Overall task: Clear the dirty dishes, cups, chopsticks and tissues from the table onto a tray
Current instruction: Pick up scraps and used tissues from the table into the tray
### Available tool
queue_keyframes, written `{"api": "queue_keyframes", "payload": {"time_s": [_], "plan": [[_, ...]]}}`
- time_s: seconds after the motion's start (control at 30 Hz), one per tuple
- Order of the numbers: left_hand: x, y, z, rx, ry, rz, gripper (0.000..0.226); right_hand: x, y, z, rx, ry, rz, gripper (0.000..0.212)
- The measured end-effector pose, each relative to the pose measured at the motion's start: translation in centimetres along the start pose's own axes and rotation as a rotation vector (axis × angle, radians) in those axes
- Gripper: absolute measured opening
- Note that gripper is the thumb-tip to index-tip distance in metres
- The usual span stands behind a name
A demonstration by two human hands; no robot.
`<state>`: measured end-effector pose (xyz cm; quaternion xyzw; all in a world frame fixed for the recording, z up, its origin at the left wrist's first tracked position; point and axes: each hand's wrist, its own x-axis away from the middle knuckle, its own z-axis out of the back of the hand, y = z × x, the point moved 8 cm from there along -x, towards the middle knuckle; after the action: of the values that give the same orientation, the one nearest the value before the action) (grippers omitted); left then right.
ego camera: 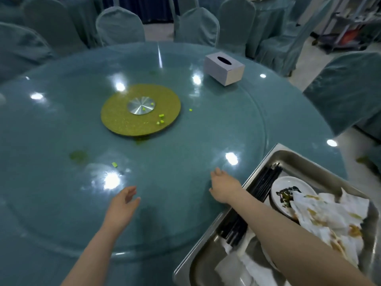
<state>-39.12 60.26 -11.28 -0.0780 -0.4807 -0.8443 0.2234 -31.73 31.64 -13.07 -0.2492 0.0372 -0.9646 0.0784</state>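
Note:
A steel tray [274, 154] sits at the table's near right edge. It holds a bundle of black chopsticks [261, 186], a dirty white plate [287, 185] and stained crumpled tissues [329, 215]. My right hand [223, 187] reaches left past the tray over the glass top, fingers loosely curled, holding nothing. My left hand [123, 201] hovers over the glass nearer the front, fingers relaxed and empty.
The round teal glass table [61, 120] carries a gold turntable disc [117, 118] with green food bits, a green smear [78, 155] and a white tissue box [224, 68] at the far right. Covered chairs [120, 27] ring the table.

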Motion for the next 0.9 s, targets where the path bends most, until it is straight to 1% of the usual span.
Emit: {"api": "queue_keyframes", "payload": {"time_s": [0.17, 0.37, 0.47, 0.63, 0.73, 0.8, 0.83, 0.9], "plan": [[-0.9, -0.5, -0.6, 0.0, 0.011, -0.01, 0.04, -0.7, -0.4, -0.6, 0.018, -0.058, -0.055, 0.062], [-1.5, -0.6, -1.2, 0.009, -0.021, -0.028, 0.039, -0.1, -2.4, -1.4, 0.092, -0.08, -0.05, 0.071], [-1.6, -0.8, -0.7, 0.008, -0.01, -0.036, 0.039, 0.5, -4.4, -1.8, 0.116, -0.077, -0.029, 0.071], [-1.1, -1.7, 0.1, -0.017, 0.022, -0.037, 0.038, 2.0, -8.6, -2.0, 0.17, -0.046, 0.085, 0.052], [-0.9, -2.5, 0.4, -0.042, 0.028, -0.03, 0.038, 2.6, -10.7, -2.5, 0.14, -0.031, 0.164, 0.041], [-0.8, -3.0, 0.4, -0.06, 0.026, -0.023, 0.039, 2.8, -11.5, -3.0, 0.096, -0.047, 0.227, 0.041], [-0.7, -3.2, 0.5, -0.072, 0.028, -0.022, 0.039, 2.9, -11.6, -3.3, 0.056, -0.069, 0.258, 0.044], [-0.6, -3.4, 0.6, -0.098, 0.036, -0.025, 0.04, 3.0, -11.4, -3.7, -0.089, -0.133, 0.293, 0.05]]}}
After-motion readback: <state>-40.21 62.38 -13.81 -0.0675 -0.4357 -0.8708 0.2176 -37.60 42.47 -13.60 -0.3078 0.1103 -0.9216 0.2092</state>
